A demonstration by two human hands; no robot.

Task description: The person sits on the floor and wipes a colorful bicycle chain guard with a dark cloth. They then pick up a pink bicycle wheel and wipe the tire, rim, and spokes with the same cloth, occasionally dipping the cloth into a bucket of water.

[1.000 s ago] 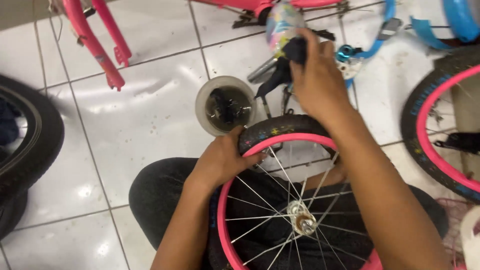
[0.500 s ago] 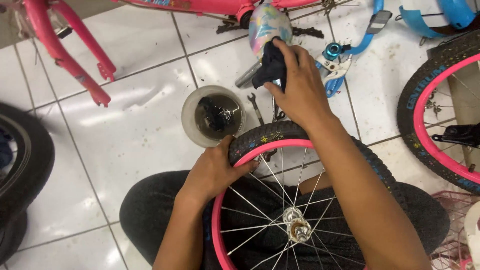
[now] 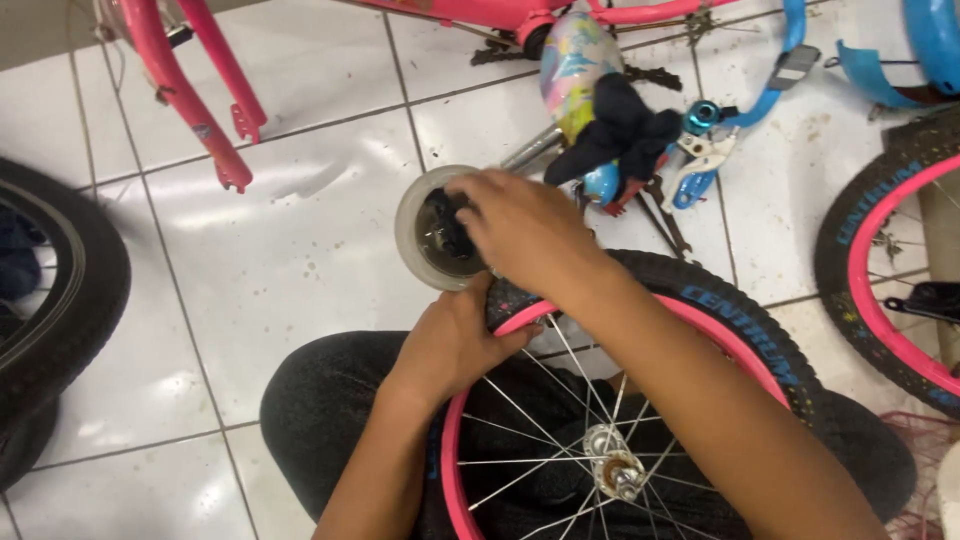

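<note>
While your left hand point(image 3: 455, 340) grips the pink wheel rim point(image 3: 520, 318), your right hand point(image 3: 520, 228) reaches down.
Its fingertips dip into the round tub point(image 3: 412, 232); their pinch is hidden.

- A pink bicycle frame point(image 3: 200, 90) lies across the white tiled floor point(image 3: 300, 240), its fork ends pointing toward the camera.
- A pastel, many-coloured saddle point(image 3: 572, 65) sits beside a dark cloth point(image 3: 625, 130).
- A blue bell point(image 3: 700, 115) lies just beside the cloth, near a blue plastic piece point(image 3: 770, 85).
- A second black tyre with a pink rim point(image 3: 880, 270) stands at the right edge.
- Another black tyre point(image 3: 60, 290) fills the left edge.
- A pair of pliers point(image 3: 665, 220) rests on the tiles.
</note>
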